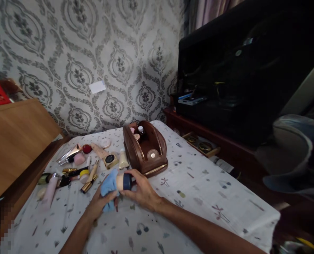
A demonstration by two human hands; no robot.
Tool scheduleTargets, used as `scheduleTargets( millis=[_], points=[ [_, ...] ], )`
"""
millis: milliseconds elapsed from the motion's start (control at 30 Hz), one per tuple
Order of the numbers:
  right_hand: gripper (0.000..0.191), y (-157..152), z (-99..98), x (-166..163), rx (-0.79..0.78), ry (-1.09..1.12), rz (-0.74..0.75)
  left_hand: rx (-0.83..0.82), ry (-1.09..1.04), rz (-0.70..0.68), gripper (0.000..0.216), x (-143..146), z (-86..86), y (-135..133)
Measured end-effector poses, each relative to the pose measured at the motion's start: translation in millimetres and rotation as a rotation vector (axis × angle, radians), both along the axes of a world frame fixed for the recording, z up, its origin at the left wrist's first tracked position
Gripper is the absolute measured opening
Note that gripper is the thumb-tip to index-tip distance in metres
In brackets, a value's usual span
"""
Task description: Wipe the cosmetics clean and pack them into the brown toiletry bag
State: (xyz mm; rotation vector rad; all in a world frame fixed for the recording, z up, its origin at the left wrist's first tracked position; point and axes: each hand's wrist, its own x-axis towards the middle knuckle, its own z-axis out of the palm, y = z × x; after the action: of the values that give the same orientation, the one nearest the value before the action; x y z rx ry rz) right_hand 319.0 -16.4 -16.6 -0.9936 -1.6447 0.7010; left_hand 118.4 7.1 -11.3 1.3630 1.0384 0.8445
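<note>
The right hand has its grip closed around a small bottle. The fingers curl over the dark blue cap and the thumb is underneath. The bottle lies on its side just above the tabletop, with its beige body pointing to the left. The left hand pinches a blue cloth in its grip, and the cloth is bunched up against the beige end of the bottle. Both hands are low over the printed sheet that covers the tabletop, near its middle.

Just behind the bottle stands a brown leather makeup bag, open at the top. A little white-capped bottle and a round compact sit inside it. Beside the bag on the left are a cream tube and a square compact with a black lid.

More cosmetics are scattered further left:
- a yellow-lidded jar
- gold lipstick tubes
- a pink sponge
- a red round piece
- some brushes
- a pale pink tube near the edge

A wooden cabinet stands against the left side of the tabletop. Patterned wallpaper covers the wall behind, and a large black shape sits on a dark wooden stand to the right.
</note>
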Motion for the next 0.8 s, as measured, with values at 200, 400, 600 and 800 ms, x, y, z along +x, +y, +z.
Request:
scheduleTargets(
  millis=[200, 400, 600, 800],
  points=[
    [0.058, 2, -3.8, 2, 0.029, -0.040, -0.005, 0.049, 0.076, -0.033, 0.059, 1, 2.7, 0],
    [0.053, 0, -2.2, 5, 0.241, -0.207, 0.059, 0.030, 0.173, -0.004, 0.062, 2, 1.5, 3],
    [0.049, 3, -5.3, 3, 0.219, -0.167, 0.064, -0.074, 0.106, -0.031, 0.073, 1, -5.7, 12],
    [0.046, 3, -6.0, 3, 0.161, -0.181, 0.063, -0.119, 0.030, -0.080, 0.068, 0, 0.4, 10]
  ],
)
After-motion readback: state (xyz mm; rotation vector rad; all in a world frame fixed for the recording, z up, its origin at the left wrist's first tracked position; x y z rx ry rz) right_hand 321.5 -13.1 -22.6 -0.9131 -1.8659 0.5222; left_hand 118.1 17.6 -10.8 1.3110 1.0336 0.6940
